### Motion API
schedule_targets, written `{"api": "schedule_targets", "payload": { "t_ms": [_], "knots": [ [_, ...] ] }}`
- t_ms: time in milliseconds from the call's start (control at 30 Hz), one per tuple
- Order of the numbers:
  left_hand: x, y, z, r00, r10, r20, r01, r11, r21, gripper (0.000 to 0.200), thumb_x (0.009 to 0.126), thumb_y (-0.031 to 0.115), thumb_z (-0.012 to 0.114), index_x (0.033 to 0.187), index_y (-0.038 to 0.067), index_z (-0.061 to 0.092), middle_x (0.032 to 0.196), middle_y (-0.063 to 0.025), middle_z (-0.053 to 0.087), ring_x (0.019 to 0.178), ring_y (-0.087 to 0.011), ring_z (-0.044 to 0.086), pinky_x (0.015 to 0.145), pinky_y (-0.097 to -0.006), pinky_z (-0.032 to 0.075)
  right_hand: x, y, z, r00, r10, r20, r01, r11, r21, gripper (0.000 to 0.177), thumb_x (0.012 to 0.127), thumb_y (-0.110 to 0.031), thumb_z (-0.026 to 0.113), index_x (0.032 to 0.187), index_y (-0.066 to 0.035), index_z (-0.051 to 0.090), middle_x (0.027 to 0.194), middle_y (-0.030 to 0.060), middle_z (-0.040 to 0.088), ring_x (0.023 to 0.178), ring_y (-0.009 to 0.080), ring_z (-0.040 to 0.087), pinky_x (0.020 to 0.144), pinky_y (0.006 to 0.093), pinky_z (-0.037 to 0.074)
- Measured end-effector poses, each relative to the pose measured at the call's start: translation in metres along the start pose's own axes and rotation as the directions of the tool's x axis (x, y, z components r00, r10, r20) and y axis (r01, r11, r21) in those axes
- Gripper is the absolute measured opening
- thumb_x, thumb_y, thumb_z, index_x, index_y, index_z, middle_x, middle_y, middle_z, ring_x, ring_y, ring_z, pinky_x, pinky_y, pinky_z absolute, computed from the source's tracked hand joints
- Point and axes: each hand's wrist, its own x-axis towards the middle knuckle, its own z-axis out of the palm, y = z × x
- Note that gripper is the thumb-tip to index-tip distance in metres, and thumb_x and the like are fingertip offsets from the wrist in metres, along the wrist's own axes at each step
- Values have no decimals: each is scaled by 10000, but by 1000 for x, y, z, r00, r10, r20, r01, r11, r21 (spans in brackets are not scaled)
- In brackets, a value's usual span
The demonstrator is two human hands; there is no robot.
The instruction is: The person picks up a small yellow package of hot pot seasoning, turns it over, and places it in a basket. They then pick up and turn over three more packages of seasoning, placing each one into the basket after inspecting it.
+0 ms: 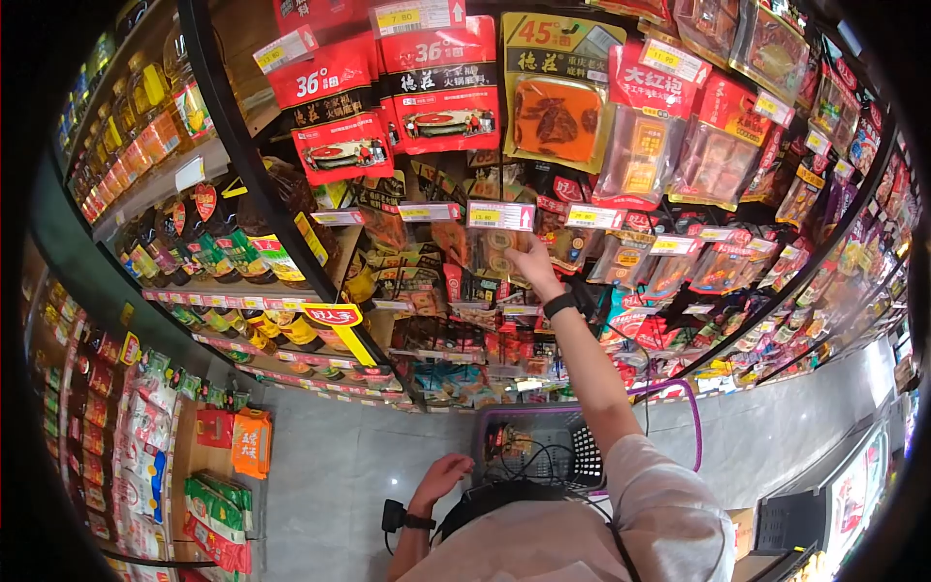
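Note:
My right hand (529,264) reaches up to the hanging rack, its fingers closed on the edge of a clear-fronted packet (493,254) under a white and yellow price tag (500,215). A black band circles that wrist. Low in the view, my left hand (446,479) hangs beside the basket with its fingers loosely curled; whether they hold anything is hard to make out. A grey basket (541,415) with a purple handle (694,419) is in front of my body, with black cables and a small packet inside.
Red packets (441,92) and a gold packet (558,97) hang above my right hand. Bottles (218,238) line the shelves at left, behind a black upright (257,165). Bagged goods (218,514) stand at lower left. Grey floor (339,456) shows beside the basket.

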Motion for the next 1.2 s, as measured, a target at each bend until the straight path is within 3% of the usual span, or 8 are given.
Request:
{"api": "schedule_targets", "payload": {
  "t_ms": [200,233,367,600,900,1000,1100,1200],
  "knots": [
    [3,-4,2,1000,5,20,-5,1000,18,306,954,295,565,1076,21,627,967,-39,667,901,-135,629,771,-274,484,-51,-47,-18,974,93,204,-102,994,33,410,808,-94,634,1183,45,544,1004,45,633,867,131,578,756,274,459],
    [5,-3,2,1000,-1,18,0,999,39,310,954,294,564,1076,16,627,964,-42,668,897,-135,630,771,-271,483,-64,-59,-20,962,120,244,-135,990,44,383,837,-77,602,1201,20,533,1093,68,623,972,137,578,840,275,452],
    [5,3,9,1000,3,12,-4,999,37,316,956,286,560,1074,0,624,961,-49,671,888,-135,636,775,-265,483,-88,-73,-22,914,205,350,-339,859,382,306,888,-65,572,1184,-4,525,1106,71,619,1007,153,601,840,293,484],
    [1,14,13,999,24,33,-23,999,-26,294,965,270,550,1086,12,618,966,-43,669,923,-142,633,785,-274,483,-153,-92,-10,813,395,427,-545,774,323,372,893,-139,600,1229,2,525,1122,81,623,991,170,625,816,305,530],
    [-8,77,9,985,140,-105,-162,957,-242,427,1016,345,396,1288,25,470,1216,-106,581,1059,-187,598,872,-341,488,-252,-99,6,862,298,411,-428,861,274,382,911,-124,622,1252,14,521,1130,51,631,1014,118,589,869,274,483],
    [-8,111,14,905,415,-94,-414,807,-420,431,1008,265,439,1354,11,397,1317,-120,498,1141,-207,554,910,-352,479,-271,-132,14,900,271,340,-365,897,251,364,919,-129,616,1241,16,527,1120,40,627,1007,105,580,866,268,475],
    [-28,177,30,879,474,42,-420,814,-402,471,981,153,499,1395,0,337,1328,-114,475,1170,-195,526,928,-330,469,-279,-142,20,931,247,269,-313,918,242,361,928,-119,606,1241,30,509,1115,44,614,1003,90,564,842,261,472],
    [-34,206,38,843,537,19,-531,839,-120,505,945,65,543,1392,-20,323,1294,-110,494,1154,-188,529,901,-319,491,-293,-170,24,969,177,173,-223,929,296,405,927,-104,602,1282,34,464,1134,53,609,1010,100,568,851,272,473]
  ]
}}
